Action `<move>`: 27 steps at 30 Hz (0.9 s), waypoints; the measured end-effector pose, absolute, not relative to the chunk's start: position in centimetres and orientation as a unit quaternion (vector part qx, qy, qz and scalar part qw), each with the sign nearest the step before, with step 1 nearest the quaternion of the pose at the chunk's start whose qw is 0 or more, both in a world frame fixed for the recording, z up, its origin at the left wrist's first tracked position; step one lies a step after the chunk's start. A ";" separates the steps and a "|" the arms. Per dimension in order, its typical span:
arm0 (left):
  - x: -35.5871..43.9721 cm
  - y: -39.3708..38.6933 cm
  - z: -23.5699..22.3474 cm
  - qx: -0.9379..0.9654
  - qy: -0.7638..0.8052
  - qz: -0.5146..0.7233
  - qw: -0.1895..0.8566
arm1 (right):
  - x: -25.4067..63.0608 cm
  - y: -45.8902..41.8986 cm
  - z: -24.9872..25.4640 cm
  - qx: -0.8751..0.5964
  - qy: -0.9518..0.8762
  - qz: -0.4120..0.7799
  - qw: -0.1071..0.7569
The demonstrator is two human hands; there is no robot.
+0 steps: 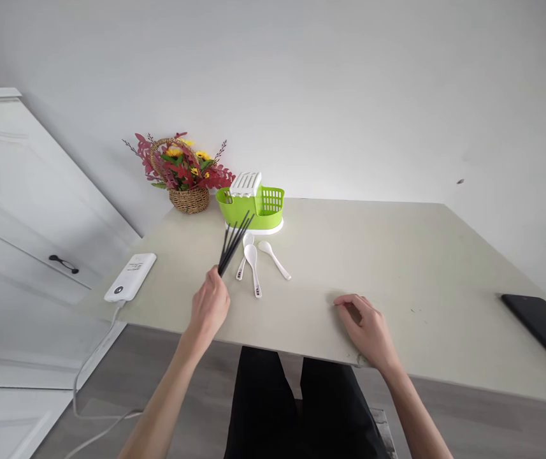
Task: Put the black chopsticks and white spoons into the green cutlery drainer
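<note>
My left hand (210, 302) is closed around the lower ends of a bundle of black chopsticks (233, 247). Their free ends fan upward, in front of the basket and beside the spoons. Three white spoons lie on the table: one in the middle (252, 260), one partly beneath it (241, 268), and one to the right (275, 259). Behind them stands a green utensil basket (248, 217) with a white slatted piece (246, 184) on top and a white base. My right hand (362, 326) rests near the table's front edge, loosely curved, with nothing visible in it.
A wicker basket of artificial flowers (189, 199) stands at the back left. A white power bank (130, 277) with a cable lies at the left edge, near a white cabinet (19, 242). On the right is a black phone (543, 328). The pale table (373, 245) meets the wall.
</note>
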State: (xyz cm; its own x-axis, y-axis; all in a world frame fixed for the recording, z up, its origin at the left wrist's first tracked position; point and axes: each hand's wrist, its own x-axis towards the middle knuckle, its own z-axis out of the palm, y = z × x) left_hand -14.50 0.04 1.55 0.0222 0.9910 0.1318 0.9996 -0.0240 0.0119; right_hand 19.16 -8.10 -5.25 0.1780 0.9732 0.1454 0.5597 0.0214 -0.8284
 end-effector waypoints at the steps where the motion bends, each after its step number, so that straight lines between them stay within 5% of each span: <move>1: -13.6 -0.3 1.8 -0.724 -0.687 -0.063 0.027 | 19.2 -8.1 -5.3 -0.651 -0.589 0.254 0.406; 7: -7.4 -2.1 1.7 -0.796 -0.595 -0.094 -0.050 | 19.1 -8.1 -5.2 -0.648 -0.591 0.250 0.410; 27: 1.0 -3.2 -0.5 -0.848 -0.529 -0.029 0.018 | 19.2 -7.9 -5.2 -0.632 -0.597 0.242 0.431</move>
